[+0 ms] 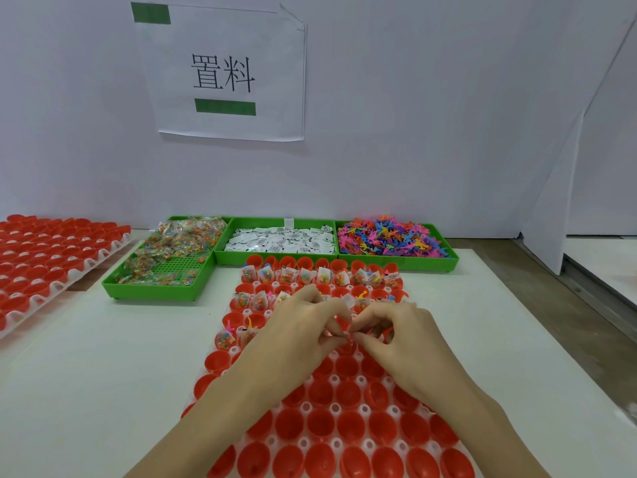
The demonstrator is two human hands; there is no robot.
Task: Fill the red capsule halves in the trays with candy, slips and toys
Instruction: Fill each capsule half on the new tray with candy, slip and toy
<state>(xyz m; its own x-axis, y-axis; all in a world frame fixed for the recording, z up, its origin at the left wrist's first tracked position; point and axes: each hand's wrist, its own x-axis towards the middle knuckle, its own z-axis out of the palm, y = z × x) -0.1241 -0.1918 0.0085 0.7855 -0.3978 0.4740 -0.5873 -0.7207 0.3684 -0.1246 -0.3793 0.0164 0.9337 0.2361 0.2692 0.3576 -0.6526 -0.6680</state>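
A white tray (pixel 335 378) of red capsule halves (pixel 320 427) lies in front of me. Its far rows (pixel 286 276) hold candy packets, slips and toys; the near rows show nothing inside. My left hand (pixel 300 326) and my right hand (pixel 403 336) meet over the tray's middle, fingers curled, fingertips almost touching. Each pinches a small red toy piece (pixel 344 327) just above a capsule half. What lies under the hands is hidden.
Three green bins stand behind the tray: candy packets (pixel 179 239) on the left, white slips (pixel 279 241) in the middle, coloured toys (pixel 386 238) on the right. A second tray of red halves (pixel 44 257) sits at the far left. A white wall with a paper sign (pixel 224 74) rises behind.
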